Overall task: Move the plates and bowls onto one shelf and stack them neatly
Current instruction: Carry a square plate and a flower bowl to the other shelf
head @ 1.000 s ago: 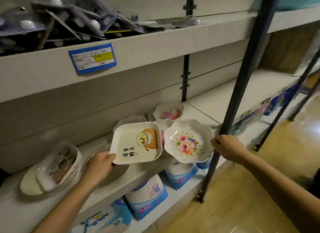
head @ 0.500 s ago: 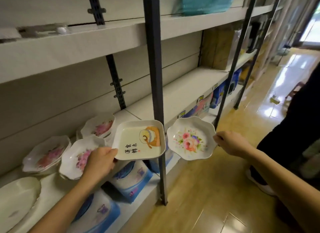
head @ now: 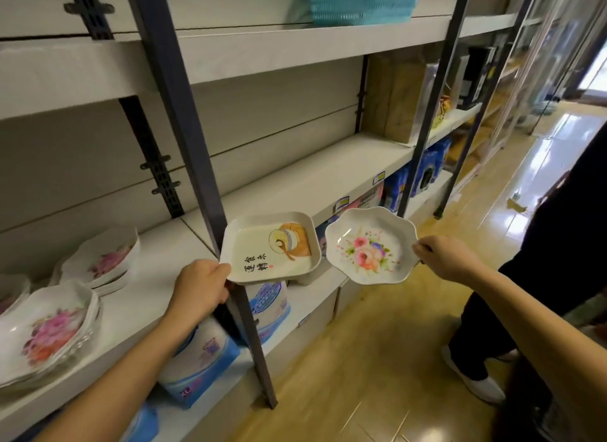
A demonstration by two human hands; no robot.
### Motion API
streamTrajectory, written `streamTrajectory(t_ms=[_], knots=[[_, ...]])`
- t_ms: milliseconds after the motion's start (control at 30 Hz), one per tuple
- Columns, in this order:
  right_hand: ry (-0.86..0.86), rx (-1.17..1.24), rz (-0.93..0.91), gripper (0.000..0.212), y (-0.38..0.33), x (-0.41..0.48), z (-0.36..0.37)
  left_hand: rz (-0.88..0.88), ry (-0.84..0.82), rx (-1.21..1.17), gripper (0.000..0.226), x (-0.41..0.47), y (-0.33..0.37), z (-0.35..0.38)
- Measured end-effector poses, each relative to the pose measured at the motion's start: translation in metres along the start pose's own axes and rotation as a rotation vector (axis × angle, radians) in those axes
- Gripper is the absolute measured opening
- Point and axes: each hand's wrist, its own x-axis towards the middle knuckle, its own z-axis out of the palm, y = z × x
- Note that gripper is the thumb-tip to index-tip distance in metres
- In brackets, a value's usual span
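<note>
My left hand (head: 200, 288) grips the near-left corner of a square white plate (head: 271, 247) printed with a jar picture and black characters. My right hand (head: 441, 257) pinches the right rim of a scalloped white plate (head: 371, 246) with pink flowers. Both plates hang in the air in front of the middle shelf (head: 295, 185), side by side. More flowered scalloped plates (head: 101, 259) sit stacked on the shelf's left part, with another flowered stack (head: 46, 336) nearer the front left.
A dark metal upright post (head: 184, 139) stands just behind the square plate. Blue-and-white packs (head: 203, 359) fill the lower shelf. A teal basket (head: 358, 1) sits on the top shelf. Cardboard (head: 394, 96) stands further right. A person in dark clothes (head: 542, 277) stands on the wooden floor at right.
Both hands carried their plates rightward along the shelving, away from the flowered stacks. The view turned right with them, so the stacks now lie at the far left.
</note>
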Motion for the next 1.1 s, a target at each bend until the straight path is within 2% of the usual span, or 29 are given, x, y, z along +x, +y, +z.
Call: streamTrajectory(t_ms=[433,733,1100], knots=[[-0.055,0.076,-0.138,0.040,0.010,0.151,-0.023,-0.147,0.069,-0.051,0.031,0.092,0.055,0.051],[-0.163,0.073,-0.313,0.037,-0.006,0.266,-0.029,-0.199,0.209,-0.041,0.036,0.141,0.072,0.077],[-0.239,-0.027,-0.576,0.039,-0.042,0.402,-0.014,-0.468,0.419,-0.133,0.037,0.194,0.076,0.116]])
